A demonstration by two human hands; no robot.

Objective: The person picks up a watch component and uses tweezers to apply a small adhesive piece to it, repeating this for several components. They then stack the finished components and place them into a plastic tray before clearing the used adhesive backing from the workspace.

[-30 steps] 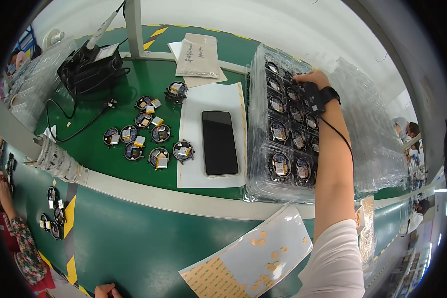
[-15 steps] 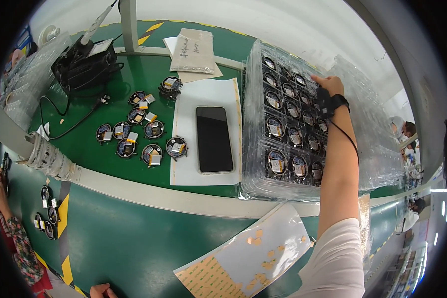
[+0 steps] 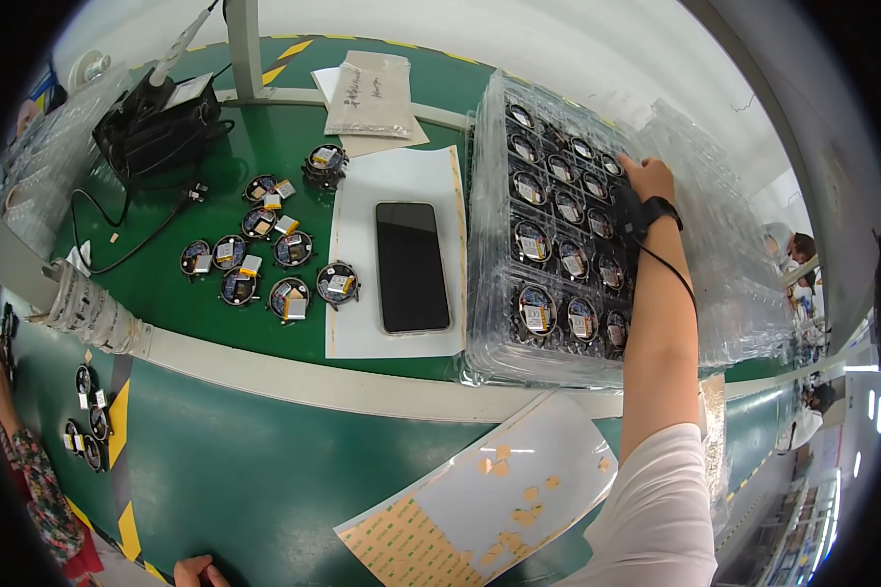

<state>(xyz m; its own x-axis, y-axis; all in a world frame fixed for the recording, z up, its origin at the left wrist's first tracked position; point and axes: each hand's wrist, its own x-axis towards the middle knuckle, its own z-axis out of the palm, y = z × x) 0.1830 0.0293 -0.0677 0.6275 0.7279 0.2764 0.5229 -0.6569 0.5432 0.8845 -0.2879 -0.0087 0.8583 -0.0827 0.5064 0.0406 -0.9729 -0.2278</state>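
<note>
At the near edge of the green desk (image 3: 264, 489), a sheet of backing paper with tan adhesive pads (image 3: 489, 499) lies flat, and just right of it the person's white sleeve (image 3: 656, 519) enters the view. A fingertip of another hand (image 3: 198, 569) shows at the very bottom edge; whether it is the person's left hand, and whether its grip is apart or together, cannot be told. Beyond a pale strip across the desk, a dark phone (image 3: 413, 266) rests face up on a white sheet (image 3: 396, 254). Left of that sheet, a cluster of small round black parts with little labels (image 3: 264, 259) lies loose on the desk. To the right of the phone stands a stack of clear plastic trays (image 3: 548, 254), its pockets holding more round black parts. The right hand (image 3: 646, 181), a black wrist strap (image 3: 656, 210) on its wrist, rests on the far right part of the top tray, fingers spread flat and closed on nothing. Farther left sits a black soldering station (image 3: 157, 132), with a clear bag of papers (image 3: 372, 93) at the far middle.
</note>
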